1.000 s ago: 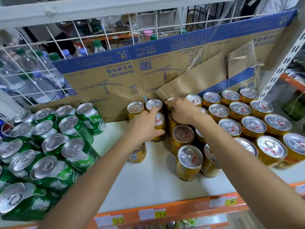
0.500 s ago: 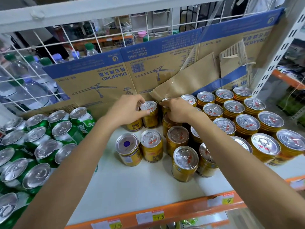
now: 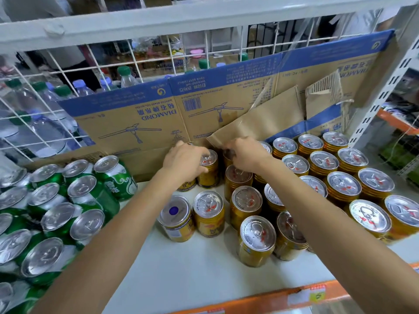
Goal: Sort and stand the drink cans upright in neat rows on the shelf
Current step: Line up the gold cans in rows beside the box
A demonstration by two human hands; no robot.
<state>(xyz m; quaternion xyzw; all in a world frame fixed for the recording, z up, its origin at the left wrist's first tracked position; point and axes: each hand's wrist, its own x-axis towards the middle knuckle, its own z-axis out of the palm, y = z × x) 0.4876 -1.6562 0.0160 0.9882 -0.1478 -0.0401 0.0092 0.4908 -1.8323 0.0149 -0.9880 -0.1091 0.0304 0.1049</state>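
White shelf (image 3: 192, 275) backed by cardboard (image 3: 136, 123): green cans (image 3: 86, 196) crowd the frame's left, gold cans (image 3: 340, 184) stand upright at centre and right. At centre, the left hand (image 3: 183, 162) grips a back-row can (image 3: 209, 171) by its top; the right hand (image 3: 247, 152), blurred, seems to pinch the neighbouring can (image 3: 227, 157).

Two slim bare arms of one person, uncovered along all their visible length. The left hand (image 3: 184, 162) and right hand (image 3: 246, 155) are likewise bare, wrists included.

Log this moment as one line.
left hand: grips gold can at back | right hand: beside it, grip unclear | green cans: grouped left
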